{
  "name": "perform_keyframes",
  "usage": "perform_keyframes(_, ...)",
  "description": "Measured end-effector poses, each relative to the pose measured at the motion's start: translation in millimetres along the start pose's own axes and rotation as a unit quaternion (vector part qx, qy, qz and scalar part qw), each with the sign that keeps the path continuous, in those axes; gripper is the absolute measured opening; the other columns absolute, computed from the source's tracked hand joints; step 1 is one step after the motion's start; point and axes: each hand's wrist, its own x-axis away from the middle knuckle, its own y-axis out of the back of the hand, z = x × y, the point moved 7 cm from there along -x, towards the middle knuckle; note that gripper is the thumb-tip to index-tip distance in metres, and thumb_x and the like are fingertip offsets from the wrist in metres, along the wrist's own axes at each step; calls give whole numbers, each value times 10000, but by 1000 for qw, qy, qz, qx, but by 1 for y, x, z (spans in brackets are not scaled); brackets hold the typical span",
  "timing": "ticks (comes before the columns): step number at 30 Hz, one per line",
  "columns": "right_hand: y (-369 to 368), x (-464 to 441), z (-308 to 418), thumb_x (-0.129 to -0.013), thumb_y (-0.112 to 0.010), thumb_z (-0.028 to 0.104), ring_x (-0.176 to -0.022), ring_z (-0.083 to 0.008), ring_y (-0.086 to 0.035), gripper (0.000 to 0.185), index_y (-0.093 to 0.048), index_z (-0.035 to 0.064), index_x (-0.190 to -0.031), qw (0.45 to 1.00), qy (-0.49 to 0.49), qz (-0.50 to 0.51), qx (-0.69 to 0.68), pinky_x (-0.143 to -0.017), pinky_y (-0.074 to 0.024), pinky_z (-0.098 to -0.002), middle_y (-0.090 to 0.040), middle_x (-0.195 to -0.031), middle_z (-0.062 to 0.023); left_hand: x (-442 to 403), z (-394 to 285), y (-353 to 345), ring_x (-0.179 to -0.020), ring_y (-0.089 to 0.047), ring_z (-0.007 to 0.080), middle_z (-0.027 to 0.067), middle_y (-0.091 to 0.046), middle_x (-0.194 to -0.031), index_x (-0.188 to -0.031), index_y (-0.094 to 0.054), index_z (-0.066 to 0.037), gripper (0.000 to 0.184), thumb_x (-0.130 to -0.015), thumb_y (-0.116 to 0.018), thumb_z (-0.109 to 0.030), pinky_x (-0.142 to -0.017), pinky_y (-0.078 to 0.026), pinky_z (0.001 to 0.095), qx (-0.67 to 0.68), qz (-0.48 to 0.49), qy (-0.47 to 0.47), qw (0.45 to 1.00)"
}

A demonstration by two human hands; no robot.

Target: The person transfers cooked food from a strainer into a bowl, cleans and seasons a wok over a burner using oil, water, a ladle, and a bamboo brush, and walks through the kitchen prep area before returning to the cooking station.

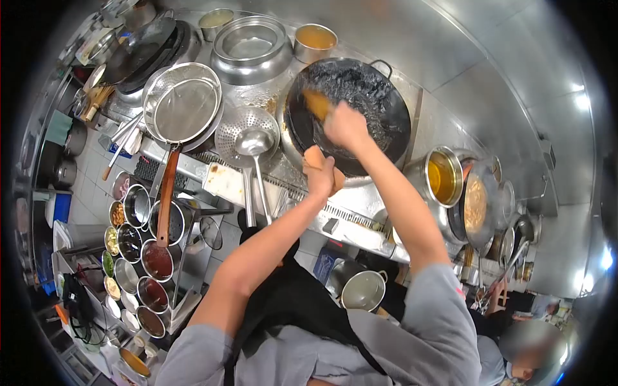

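A black wok (393, 122) sits on the stove in front of me, its inside wet and shiny. My right hand (347, 128) is closed around a yellowish-brown brush (316, 103), blurred by motion, and holds it down inside the wok. At the wok's near rim, my left hand (318, 179) grips a folded orange cloth (314, 156). The wok's near handle, if there is one, is hidden under that hand and cloth. A loop handle (382, 67) shows on the far rim.
Left of the wok lie a perforated skimmer (225, 138), a ladle (253, 141) and a wooden-handled strainer (187, 109). A pot of yellow oil (443, 180) stands at right. Sauce containers (157, 260) line the lower left. Another person (528, 347) is at lower right.
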Motion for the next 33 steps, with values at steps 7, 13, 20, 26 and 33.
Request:
perform_keyframes(7,-8,21,-102,-771,-629,185,-979,-343,-649,318,-664,4,-1030,971,-56,128,192,-808,-539,-411,-614,-1086,-203,-5,25,-10,-990,-592,346,273,-534,-1134,-1219,-282,132,677,-793,-617,-275,-888,-455,385,8,36,111,993)
perform_keyframes(13,-22,-40,-49,-750,-579,182,-900,-361,-672,282,-687,-24,-909,990,-89,19,106,-775,-546,-401,-650,-990,-252,-15,24,-7,-896,-608,308,243,-560,-981,-1112,-377,134,562,-745,-638,-201,-791,-487,368,8,100,69,993)
perform_keyframes(20,-20,100,-77,-764,-598,148,-853,-349,-665,342,-575,82,-1098,968,4,182,173,-739,-538,-457,-561,-1075,-160,-5,5,-5,-914,-607,298,244,-546,-1045,-1185,-291,140,636,-769,-632,-201,-808,-492,354,1,88,90,992)
perform_keyframes(26,-8,-36,-130,-767,-586,322,-1005,-307,-649,398,-684,45,-1036,951,-292,71,-73,-835,-521,-416,-662,-1085,-176,-12,8,0,-902,-623,287,235,-575,-1044,-1190,-338,158,659,-776,-631,-263,-785,-500,349,-44,69,62,995)
perform_keyframes(33,-21,57,6,-758,-559,132,-824,-372,-660,266,-597,55,-1010,994,75,49,70,-721,-536,-458,-579,-1048,-201,-23,22,-2,-781,-646,286,225,-621,-940,-1079,-457,171,551,-772,-629,-252,-686,-521,369,-72,62,56,994)
